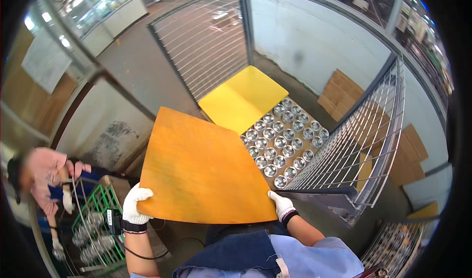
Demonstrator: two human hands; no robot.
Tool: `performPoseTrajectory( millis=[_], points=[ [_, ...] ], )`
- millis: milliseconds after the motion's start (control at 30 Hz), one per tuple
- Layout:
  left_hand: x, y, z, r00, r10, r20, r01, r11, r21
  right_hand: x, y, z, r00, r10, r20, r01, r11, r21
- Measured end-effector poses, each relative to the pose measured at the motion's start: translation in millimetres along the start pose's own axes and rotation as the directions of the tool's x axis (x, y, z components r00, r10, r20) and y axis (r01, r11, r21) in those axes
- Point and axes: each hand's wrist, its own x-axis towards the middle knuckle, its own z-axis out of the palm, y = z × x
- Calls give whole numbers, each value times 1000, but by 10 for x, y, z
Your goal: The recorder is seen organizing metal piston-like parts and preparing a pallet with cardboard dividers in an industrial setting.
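Observation:
A large, stiff orange sheet (204, 167) is held out in front of my body, its near edge by my waist. My left hand (136, 204), in a white glove, grips the sheet's left edge near the lower corner. The gloved right hand (282, 206) is closed on the lower right corner. Beyond the sheet, several rows of round, shiny metal cup-shaped parts (280, 142) stand on a brown layer inside a wire cage. A yellow sheet (246, 98) lies over the far left part of these rows. The orange sheet hides part of the cage's near left side.
A wire side panel (356, 135) stands to the right of the parts, another wire panel (206, 42) at the far left. Cardboard (339, 93) leans by the pale wall (314, 37). At left, a co-worker (46, 177) stands near a green crate (101, 199) holding metal parts.

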Motion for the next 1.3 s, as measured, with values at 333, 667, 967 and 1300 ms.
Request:
performPoseTrajectory(
  millis=[333, 667, 967, 1300],
  points=[
    [2548, 375, -435, 952, -262, 158, 149, 848, 509, 410, -467, 746, 856, -219, -468, 425, 814, 396],
    [5104, -791, 494, 811, -581, 74, 217, 416, 883, 1304, -857, 79, 453, -63, -889, 580, 778, 241],
    [6339, -2631, 916, 737, -674, -49, 220, 170, 961, 2140, -1038, -531, 335, 37, -942, 311, 939, 148],
    [6380, -4284, -359, 777, -610, -156, -124, -391, 912, 2558, -211, 137, 823, 170, -542, -308, 935, -174]
  ],
)
